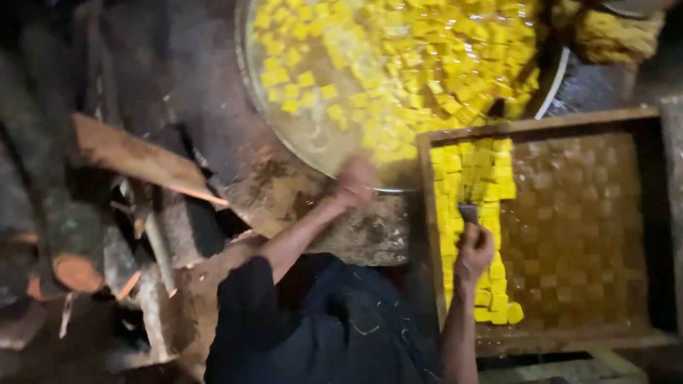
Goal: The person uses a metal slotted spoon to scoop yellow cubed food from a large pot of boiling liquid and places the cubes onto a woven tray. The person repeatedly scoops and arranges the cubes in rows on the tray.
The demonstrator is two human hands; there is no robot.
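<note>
My right hand (474,250) grips a small flat grey scraper (467,212) and rests it on the rows of yellow cubes (475,178) along the left side of a wooden tray (541,125). The tray's right part shows a brown gridded bottom. My left hand (356,180) is blurred at the near rim of a wide round metal pan (313,146). That pan holds many yellow cubes (398,64) floating in yellowish liquid. Whether the left hand holds anything is lost in the blur.
Split logs and firewood (128,160) lie piled at the left. The pan sits in a rough, stained stone surround (284,188). A yellow-stained cloth (612,32) lies at the top right. My dark clothing (327,327) fills the bottom middle.
</note>
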